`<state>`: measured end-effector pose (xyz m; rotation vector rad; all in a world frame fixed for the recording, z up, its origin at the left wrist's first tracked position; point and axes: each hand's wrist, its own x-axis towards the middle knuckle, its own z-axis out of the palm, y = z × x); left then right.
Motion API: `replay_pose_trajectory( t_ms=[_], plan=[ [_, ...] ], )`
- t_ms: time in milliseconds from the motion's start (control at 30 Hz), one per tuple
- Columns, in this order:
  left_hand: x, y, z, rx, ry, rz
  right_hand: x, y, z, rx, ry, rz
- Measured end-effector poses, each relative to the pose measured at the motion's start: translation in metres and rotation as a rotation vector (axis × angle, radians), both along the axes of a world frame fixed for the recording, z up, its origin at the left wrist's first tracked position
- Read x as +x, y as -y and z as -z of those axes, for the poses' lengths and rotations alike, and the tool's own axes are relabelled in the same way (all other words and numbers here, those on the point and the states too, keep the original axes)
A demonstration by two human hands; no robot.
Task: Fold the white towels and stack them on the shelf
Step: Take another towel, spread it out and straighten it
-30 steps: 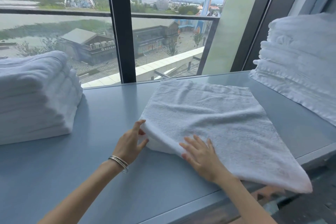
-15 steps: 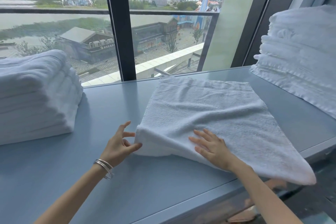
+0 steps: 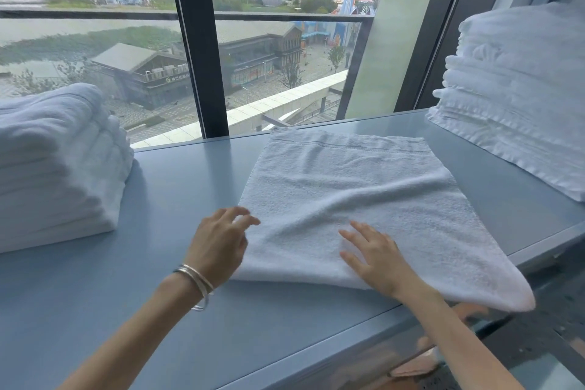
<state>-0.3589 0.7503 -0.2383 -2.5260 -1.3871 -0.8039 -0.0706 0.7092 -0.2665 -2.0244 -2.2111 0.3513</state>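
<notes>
Both bare forearms reach forward, elbows out of view. Left hand (image 3: 218,247) palm down, fingers loosely bent, tips slightly blurred, gripping nothing. Right hand (image 3: 376,258) palm down, fingers straight and spread. Hands near each other, not touching.

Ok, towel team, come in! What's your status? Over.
Left hand open at near-left corner of towel. Right hand flat on towel. Towel on shelf, near-right corner hanging off the front. Nothing blocking; folded stack sits left.

Light: bright, diffuse daylight from window (image 3: 95,57) behind shelf (image 3: 190,187). Shadows: soft, faint. Glare: mild sheen on shelf. Edges: wide-angle bowing. Blur: fingertips of left hand (image 3: 218,244).
</notes>
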Motion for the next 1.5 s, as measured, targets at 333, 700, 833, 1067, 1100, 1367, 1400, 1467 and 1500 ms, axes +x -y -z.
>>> replay_pose_trajectory(
  t_ms=[333, 700, 833, 1067, 1100, 1367, 1400, 1467, 1500],
  plan=[
    [0.078, -0.013, 0.049, -0.5, -0.379, 0.064, 0.068, 0.012, 0.007, -0.123, 0.15, 0.228],
    [0.017, -0.007, 0.05, -0.331, -0.515, 0.261, -0.01, -0.036, -0.008, -0.025, 0.171, -0.256],
    [-0.029, -0.034, 0.051, -0.217, -0.738, 0.254, 0.03, -0.059, 0.007, -0.008, 0.131, -0.02],
    [-0.038, -0.1, 0.017, -0.357, -0.692, -0.157, 0.07, -0.029, -0.005, -0.06, 0.353, 0.418],
    [-0.025, -0.101, 0.007, -0.378, -0.757, -0.301, 0.057, -0.017, -0.007, -0.036, 0.422, 0.42],
    [0.141, 0.001, 0.021, -0.705, -0.443, -0.098, 0.013, -0.032, 0.002, 0.148, 0.141, -0.028],
    [0.142, 0.005, 0.033, -0.681, -0.435, -0.103, 0.021, -0.039, 0.006, 0.053, 0.135, -0.043],
    [0.129, -0.003, 0.045, -0.598, -0.387, -0.065, 0.045, -0.051, 0.009, 0.027, 0.131, -0.016],
    [0.121, -0.012, 0.048, -0.557, -0.386, -0.044, 0.058, -0.057, 0.008, 0.025, 0.143, 0.024]
  ],
)
